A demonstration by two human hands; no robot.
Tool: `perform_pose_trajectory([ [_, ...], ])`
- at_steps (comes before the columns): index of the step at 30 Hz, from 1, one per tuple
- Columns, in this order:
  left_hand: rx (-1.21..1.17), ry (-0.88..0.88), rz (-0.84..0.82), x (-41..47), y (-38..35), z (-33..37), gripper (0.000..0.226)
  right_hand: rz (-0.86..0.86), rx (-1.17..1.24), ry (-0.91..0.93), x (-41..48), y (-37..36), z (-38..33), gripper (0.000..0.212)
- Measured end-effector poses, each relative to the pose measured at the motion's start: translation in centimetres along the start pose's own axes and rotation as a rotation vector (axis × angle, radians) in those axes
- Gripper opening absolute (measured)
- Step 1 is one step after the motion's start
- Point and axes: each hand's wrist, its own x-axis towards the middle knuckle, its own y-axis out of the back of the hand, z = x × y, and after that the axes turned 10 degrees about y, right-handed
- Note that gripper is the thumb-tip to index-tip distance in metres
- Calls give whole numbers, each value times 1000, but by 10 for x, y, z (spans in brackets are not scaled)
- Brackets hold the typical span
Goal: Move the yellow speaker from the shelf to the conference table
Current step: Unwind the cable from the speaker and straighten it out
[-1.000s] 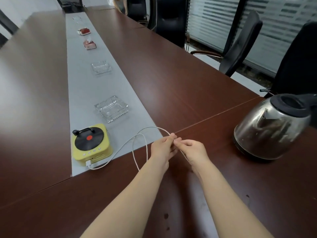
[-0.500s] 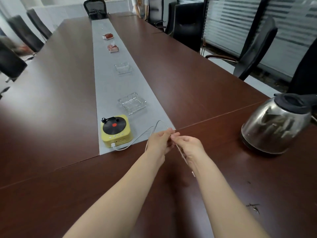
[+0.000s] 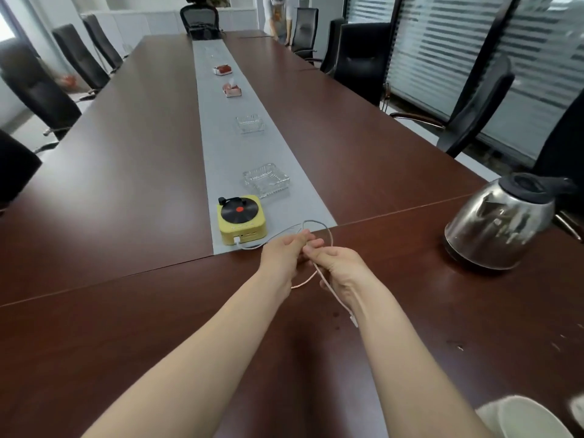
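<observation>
I am seeing both hands pinching the white cable (image 3: 311, 220): the left hand (image 3: 282, 259) is curling its fingers round it, and the right hand (image 3: 341, 268) is gripping it with fingertips touching the left's. The yellow speaker (image 3: 241, 221) is sitting on the table (image 3: 126, 172), just beyond and left of the fingers, with the cable running into it. A kettle (image 3: 502, 222) is standing well right of them.

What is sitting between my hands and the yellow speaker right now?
Nothing blocks the way. Only the white cable runs from the yellow speaker to the left hand and right hand, which both pinch it. The ashtray lies beyond the speaker, and the kettle is far off right.
</observation>
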Motion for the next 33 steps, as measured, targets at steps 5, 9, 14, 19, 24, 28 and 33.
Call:
perform_pose_trajectory([
  [5, 25, -46, -20, -44, 24, -8, 18, 30, 66, 6, -46, -24, 6, 32],
  [9, 29, -43, -22, -74, 39, -19, 17, 40, 97, -5, -80, -35, 11, 33],
  [14, 29, -40, -18, -105, 53, -37, 18, 45, 74, -18, -115, -44, 23, 35],
  [19, 31, -50, -12, -139, 59, -49, 18, 21, 96, -37, -147, -48, 30, 34],
  [24, 20, -81, -3, -170, 60, -62, 20, -24, 79, -26, -177, -45, 32, 34],
  [28, 12, -91, 21, -196, 57, -76, 19, -51, 54, -19, -200, -39, 38, 35],
  [33, 6, -125, 76, -235, 51, -102, 25, -102, 52, -18, -234, -26, 49, 35],
])
